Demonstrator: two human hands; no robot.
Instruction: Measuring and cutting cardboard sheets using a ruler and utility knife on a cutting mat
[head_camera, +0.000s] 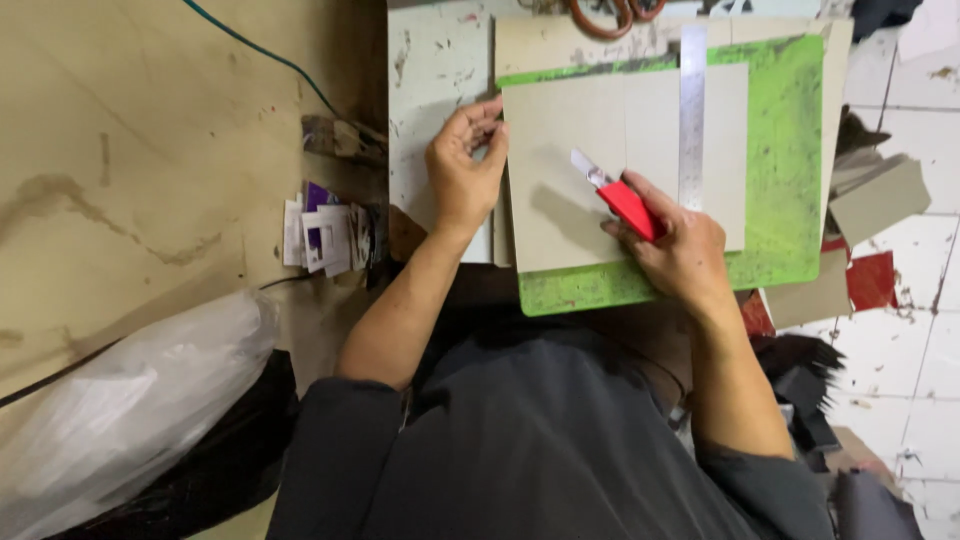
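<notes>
Dark-sleeved arms reach up to a green cutting mat (790, 150). Right hand (680, 250) grips a red utility knife (625, 205), blade aimed toward ten o'clock over grey cardboard (560, 170) on the mat. Left hand (465, 170) pinches the sheet's nine-o'clock edge. Judged best: brace the blade against the steel ruler (692, 120) at one o'clock.

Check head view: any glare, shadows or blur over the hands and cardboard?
Head view: even, soft light, no glare; right hand and red utility knife cast a soft shadow on the grey cardboard; left hand sharp; the plastic bag at lower left looks slightly soft.
</notes>
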